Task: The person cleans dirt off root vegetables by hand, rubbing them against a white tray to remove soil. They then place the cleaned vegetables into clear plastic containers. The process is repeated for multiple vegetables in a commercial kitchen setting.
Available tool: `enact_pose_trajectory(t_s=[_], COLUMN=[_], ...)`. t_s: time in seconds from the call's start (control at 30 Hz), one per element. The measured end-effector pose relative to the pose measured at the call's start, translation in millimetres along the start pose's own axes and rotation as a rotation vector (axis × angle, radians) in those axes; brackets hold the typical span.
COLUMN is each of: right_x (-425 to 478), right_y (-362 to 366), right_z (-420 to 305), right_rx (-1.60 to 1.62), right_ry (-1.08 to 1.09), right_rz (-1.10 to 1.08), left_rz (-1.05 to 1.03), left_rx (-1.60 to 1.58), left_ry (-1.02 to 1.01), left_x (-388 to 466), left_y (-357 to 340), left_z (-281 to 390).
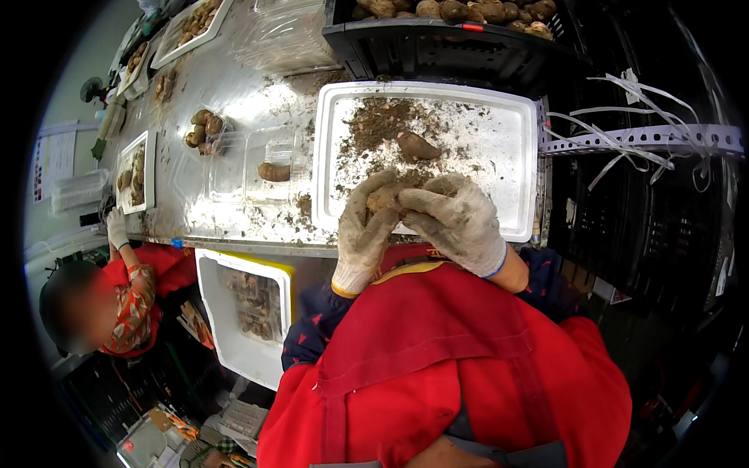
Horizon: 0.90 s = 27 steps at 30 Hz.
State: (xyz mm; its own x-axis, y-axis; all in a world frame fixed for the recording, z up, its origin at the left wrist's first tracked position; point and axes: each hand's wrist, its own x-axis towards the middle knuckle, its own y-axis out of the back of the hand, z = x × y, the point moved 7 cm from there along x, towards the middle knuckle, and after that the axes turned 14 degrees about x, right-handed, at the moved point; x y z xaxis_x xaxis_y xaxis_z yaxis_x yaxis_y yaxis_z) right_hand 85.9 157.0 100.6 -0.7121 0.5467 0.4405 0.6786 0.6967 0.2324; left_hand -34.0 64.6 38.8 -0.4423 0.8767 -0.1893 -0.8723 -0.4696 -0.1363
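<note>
Both hands wear soiled white knit gloves and meet over the near edge of a white foam tray [515, 175]. My left hand [366, 228] grips a brown root vegetable, probably a taro corm [383, 199]. The fingers of my right hand [456, 216] are bent against the corm's right side; whether they pinch a part of it is hidden. Another corm [418, 146] lies in the tray just beyond the hands, among loose soil [380, 123]. Left of the tray, one corm [274, 172] rests in a clear plastic container [251, 140], and a cluster of corms [205, 131] sits beside it.
A black crate [421, 52] of corms stands behind the tray, with stacked clear containers [287, 35] to its left. White straps [620, 140] hang from a perforated metal bar [690, 139] at right. A foam box [234, 345] stands below the metal table's edge; a co-worker [134, 292] is at left.
</note>
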Motion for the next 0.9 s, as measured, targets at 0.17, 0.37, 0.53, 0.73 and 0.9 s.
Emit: enact_pose_trajectory(t_s=[0.17, 0.37, 0.53, 0.73, 0.9], right_x=[0, 2, -10, 2, 19], right_y=[-8, -13, -14, 1, -1], right_z=[-11, -7, 7, 1, -13], right_rx=[-0.156, -0.125, 0.028, 0.012, -0.012], right_ry=[0.126, 0.08, 0.031, -0.051, -0.034], right_rz=[0.112, 0.039, -0.024, -0.016, -0.16], left_rz=[0.103, 0.123, -0.055, -0.145, -0.146], left_rx=[0.209, 0.325, -0.128, -0.383, -0.505], left_ry=[-0.098, -0.111, 0.084, 0.081, 0.131], left_x=[-2, -6, 3, 3, 4], left_y=[10, 10, 0, -3, -10], left_z=[-3, -1, -6, -9, -8])
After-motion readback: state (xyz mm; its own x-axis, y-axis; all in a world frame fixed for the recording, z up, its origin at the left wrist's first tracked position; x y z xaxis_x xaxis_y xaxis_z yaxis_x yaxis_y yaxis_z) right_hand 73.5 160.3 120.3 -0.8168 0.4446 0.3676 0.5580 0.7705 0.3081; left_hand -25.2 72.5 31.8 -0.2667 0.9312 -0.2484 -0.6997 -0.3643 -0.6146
